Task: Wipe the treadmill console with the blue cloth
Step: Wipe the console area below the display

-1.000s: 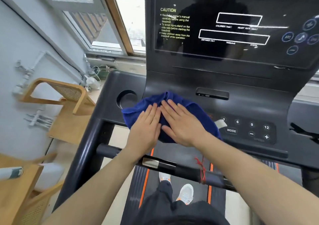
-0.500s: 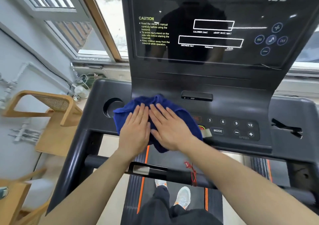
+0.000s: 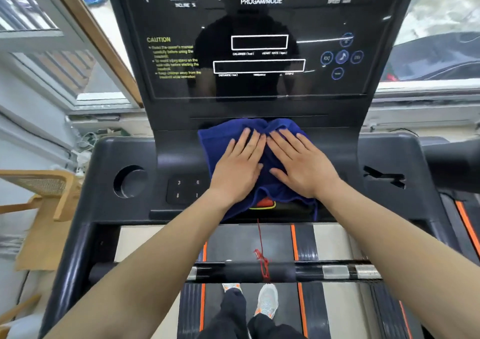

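Observation:
The blue cloth [image 3: 213, 141] lies bunched on the sloped lower panel of the black treadmill console [image 3: 176, 154], just under the dark display screen [image 3: 259, 79]. My left hand [image 3: 239, 166] and my right hand [image 3: 302, 166] press flat on the cloth side by side, fingers together and pointing up the panel. The cloth's lower edge hangs over a red safety key [image 3: 265, 203]. A small number keypad [image 3: 187, 189] shows uncovered to the left of the cloth. Whatever sits on the panel under the cloth is hidden.
A round cup holder [image 3: 130, 181] is at the console's left, a jagged slot [image 3: 384, 178] at its right. A black handlebar [image 3: 285, 271] with a red cord [image 3: 262, 260] crosses below my arms. A wooden chair [image 3: 46, 190] stands left, below a window.
Both hands have slid the cloth to the right and slightly up, from near the cup holder to the console's middle. The left keypad is now uncovered and the right keypad is covered.

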The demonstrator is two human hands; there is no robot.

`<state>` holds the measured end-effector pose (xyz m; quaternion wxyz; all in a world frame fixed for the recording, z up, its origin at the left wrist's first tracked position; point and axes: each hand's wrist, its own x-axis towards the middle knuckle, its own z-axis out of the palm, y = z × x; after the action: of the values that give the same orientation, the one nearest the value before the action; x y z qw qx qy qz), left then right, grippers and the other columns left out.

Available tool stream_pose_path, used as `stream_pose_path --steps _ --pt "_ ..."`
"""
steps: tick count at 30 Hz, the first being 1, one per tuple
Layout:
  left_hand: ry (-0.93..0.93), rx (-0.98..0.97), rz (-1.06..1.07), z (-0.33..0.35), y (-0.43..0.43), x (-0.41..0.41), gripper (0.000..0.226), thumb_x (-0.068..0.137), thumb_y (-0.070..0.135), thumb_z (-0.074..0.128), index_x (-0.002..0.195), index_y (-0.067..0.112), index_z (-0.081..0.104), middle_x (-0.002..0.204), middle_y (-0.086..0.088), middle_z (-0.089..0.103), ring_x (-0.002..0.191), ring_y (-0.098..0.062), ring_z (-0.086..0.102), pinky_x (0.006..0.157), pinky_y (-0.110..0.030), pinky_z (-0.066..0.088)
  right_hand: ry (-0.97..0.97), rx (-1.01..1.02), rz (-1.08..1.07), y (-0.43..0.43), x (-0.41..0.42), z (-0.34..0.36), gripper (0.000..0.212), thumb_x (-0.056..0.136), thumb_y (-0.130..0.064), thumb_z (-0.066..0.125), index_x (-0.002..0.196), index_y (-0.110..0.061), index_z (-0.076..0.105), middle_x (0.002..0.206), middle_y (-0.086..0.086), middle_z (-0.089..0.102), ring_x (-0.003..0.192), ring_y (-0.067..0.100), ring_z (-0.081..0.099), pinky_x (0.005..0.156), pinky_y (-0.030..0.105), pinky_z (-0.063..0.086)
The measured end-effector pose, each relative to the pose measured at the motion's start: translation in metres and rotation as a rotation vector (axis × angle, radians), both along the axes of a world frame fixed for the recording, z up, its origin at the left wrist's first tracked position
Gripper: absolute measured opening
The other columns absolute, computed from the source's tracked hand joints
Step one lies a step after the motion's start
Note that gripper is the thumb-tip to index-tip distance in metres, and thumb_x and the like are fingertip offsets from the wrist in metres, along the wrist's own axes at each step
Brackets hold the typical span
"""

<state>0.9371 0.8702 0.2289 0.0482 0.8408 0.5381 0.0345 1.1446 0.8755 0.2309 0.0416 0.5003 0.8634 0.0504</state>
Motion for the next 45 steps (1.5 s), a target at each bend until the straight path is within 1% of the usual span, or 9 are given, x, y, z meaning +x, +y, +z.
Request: stream_pose_path --steps 3,6,12,18,25,31,36,39,45 --pt "0.054 0.033 -0.135 0.006 0.008 0.033 0.065 0.104 0.035 0.040 0.160 0.015 0.014 0.168 -0.004 0.013 0.155 -0.022 0.007 0.125 -0.042 0.010 0.020 -0.021 -0.119 -0.012 0.031 -0.002 0.075 0.098 -0.059 0.026 0.159 -0.015 0.020 0.165 0.006 0.025 0.153 0.025 0.017 0.124 0.044 0.016" --pt "0.044 0.061 -0.166 0.009 0.012 0.031 0.068 0.103 0.039 0.043 0.161 0.017 0.015 0.168 -0.001 0.013 0.155 -0.018 0.011 0.124 -0.039 0.011 0.016 -0.015 -0.119 -0.011 0.033 -0.003 0.076 0.098 -0.057 0.028 0.159 -0.012 0.020 0.164 0.009 0.026 0.153 0.028 0.016 0.124 0.045 0.017" --pt "0.012 0.084 0.066 0.002 0.000 -0.055 0.071 0.097 0.042 0.052 0.158 0.015 0.027 0.164 -0.005 0.028 0.152 -0.022 0.023 0.119 -0.044 0.026 -0.019 0.022 0.136 0.021 -0.033 0.007 0.073 0.100 -0.052 0.036 0.158 -0.011 0.022 0.165 0.008 0.025 0.152 0.028 0.022 0.124 0.047 0.014" --pt "0.041 0.043 0.167 0.006 -0.007 -0.070 0.069 0.100 0.038 0.051 0.158 0.012 0.024 0.164 -0.011 0.027 0.153 -0.028 0.019 0.121 -0.049 0.024 -0.024 0.046 0.234 0.030 -0.066 0.010 0.070 0.100 -0.048 0.040 0.158 -0.013 0.023 0.165 0.006 0.025 0.152 0.024 0.021 0.124 0.044 0.016" --pt "0.049 -0.002 -0.063 0.013 0.008 0.029 0.075 0.100 0.045 0.047 0.160 0.016 0.013 0.168 -0.005 0.012 0.155 -0.023 0.006 0.124 -0.043 0.011 0.040 -0.069 -0.053 0.001 0.040 0.005 0.072 0.099 -0.056 0.033 0.159 -0.018 0.022 0.164 0.006 0.027 0.151 0.030 0.024 0.123 0.047 0.015" --pt "0.095 -0.104 -0.252 0.004 -0.012 0.108 0.065 0.106 0.042 0.029 0.161 0.016 0.007 0.169 -0.002 0.000 0.155 -0.020 0.001 0.124 -0.041 0.013 0.164 -0.187 -0.376 -0.070 0.080 -0.011 0.073 0.098 -0.049 0.025 0.156 -0.005 0.028 0.164 0.017 0.022 0.152 0.035 0.018 0.122 0.052 0.021" --pt "0.091 -0.168 -0.347 -0.005 -0.063 0.103 0.065 0.105 0.043 0.027 0.161 0.013 0.011 0.168 -0.005 0.007 0.155 -0.022 0.006 0.124 -0.041 0.016 0.137 -0.185 -0.366 -0.134 0.072 -0.018 0.070 0.098 -0.045 0.029 0.154 -0.003 0.030 0.163 0.015 0.028 0.151 0.032 0.023 0.123 0.048 0.019" --pt "0.071 -0.154 -0.347 -0.005 -0.044 0.102 0.065 0.105 0.045 0.023 0.161 0.015 0.010 0.169 -0.002 0.006 0.155 -0.018 0.004 0.124 -0.038 0.015 0.162 -0.195 -0.322 -0.114 0.086 -0.014 0.071 0.099 -0.048 0.026 0.154 -0.004 0.032 0.162 0.014 0.030 0.151 0.031 0.025 0.122 0.049 0.024" --pt "0.049 -0.165 -0.256 -0.001 -0.012 0.141 0.065 0.107 0.043 0.023 0.161 0.016 0.001 0.169 0.001 -0.007 0.155 -0.015 -0.005 0.123 -0.037 0.014 0.195 -0.221 -0.497 -0.069 0.094 -0.018 0.076 0.099 -0.053 0.006 0.159 -0.007 0.009 0.167 0.013 0.007 0.155 0.029 0.004 0.125 0.048 0.014"
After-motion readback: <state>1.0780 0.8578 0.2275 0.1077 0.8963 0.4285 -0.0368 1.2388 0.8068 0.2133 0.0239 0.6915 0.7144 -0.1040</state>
